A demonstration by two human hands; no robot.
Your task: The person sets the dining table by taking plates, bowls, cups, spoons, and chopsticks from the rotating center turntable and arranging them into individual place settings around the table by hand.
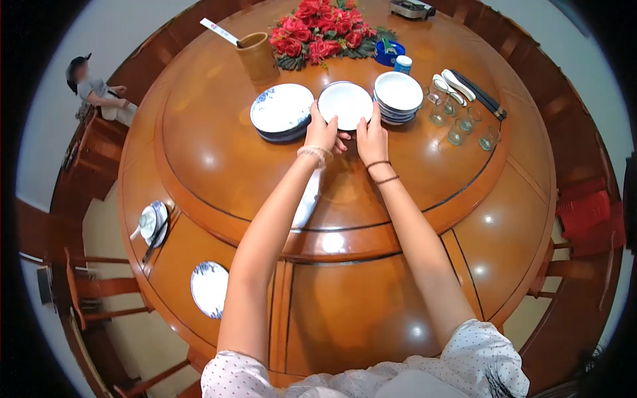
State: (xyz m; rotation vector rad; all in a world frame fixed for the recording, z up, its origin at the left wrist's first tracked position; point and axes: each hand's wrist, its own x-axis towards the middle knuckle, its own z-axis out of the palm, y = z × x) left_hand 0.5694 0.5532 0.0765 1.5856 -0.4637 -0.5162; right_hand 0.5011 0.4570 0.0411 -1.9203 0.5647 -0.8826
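Both my hands hold a white bowl [345, 105] above the round raised turntable [225, 179]. My left hand [323, 132] grips its lower left rim, thumb on top and some fingers beneath. At its lower right rim, my right hand [372, 138] pinches the edge. A stack of white plates with blue patterns [282, 108] lies just left of the bowl. Close by on the right is a stack of bowls [398, 92]. Whether more than one bowl is in my hands cannot be made out.
Red flowers [323, 30], a brown holder [258, 58] and a blue dish [389, 52] stand behind. Glasses [455, 134], white spoons [458, 85] and black chopsticks [479, 95] lie right. A plate [210, 289] and a place setting [154, 224] are left. A person [103, 95] is far left.
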